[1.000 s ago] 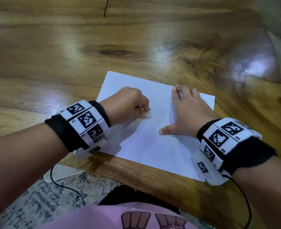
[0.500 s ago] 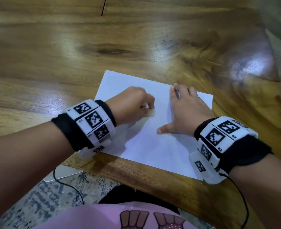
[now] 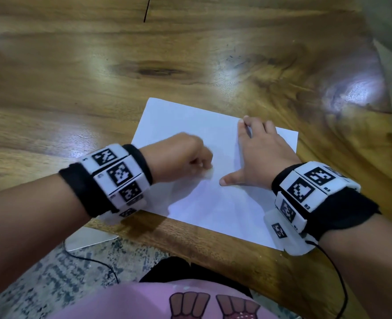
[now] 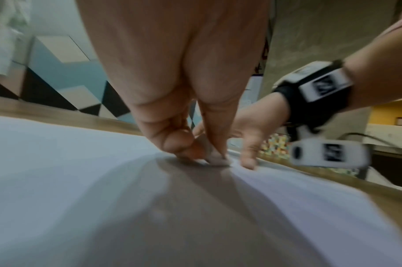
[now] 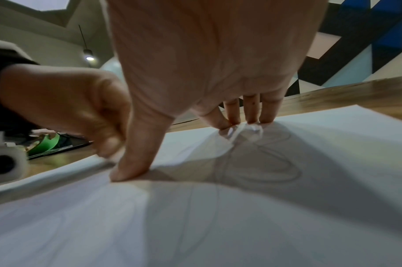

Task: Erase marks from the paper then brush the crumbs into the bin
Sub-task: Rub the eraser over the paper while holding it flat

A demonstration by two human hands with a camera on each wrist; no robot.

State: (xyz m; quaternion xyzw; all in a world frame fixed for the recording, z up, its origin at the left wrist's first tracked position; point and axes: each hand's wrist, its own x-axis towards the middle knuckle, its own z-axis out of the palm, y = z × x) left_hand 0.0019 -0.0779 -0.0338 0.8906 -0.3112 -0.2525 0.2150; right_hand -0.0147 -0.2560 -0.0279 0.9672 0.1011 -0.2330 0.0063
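Note:
A white sheet of paper (image 3: pixel 215 199) lies on the wooden table (image 3: pixel 98 88) near its front edge. My left hand (image 3: pixel 185 157) pinches a small pale eraser (image 3: pixel 207 174), whose tip presses on the paper's middle; the same eraser (image 4: pixel 214 157) shows between thumb and fingers in the left wrist view. My right hand (image 3: pixel 257 155) lies flat on the paper (image 5: pixel 264 207), fingers (image 5: pixel 250 110) straight and thumb spread, just right of the eraser. Faint pencil loops (image 5: pixel 264 162) show under the right palm. No bin is in view.
The table's front edge (image 3: pixel 213 247) runs below the paper, with patterned floor (image 3: pixel 40 272) and a flat white object (image 3: pixel 91 238) beneath it. A black cable (image 3: pixel 338 272) hangs from my right wristband. Something green (image 5: pixel 44 144) lies far left on the table.
My left hand has rubbed the eraser back and forth over the middle of the paper, now nearer the right thumb. The right hand has stayed pressed flat on the sheet.

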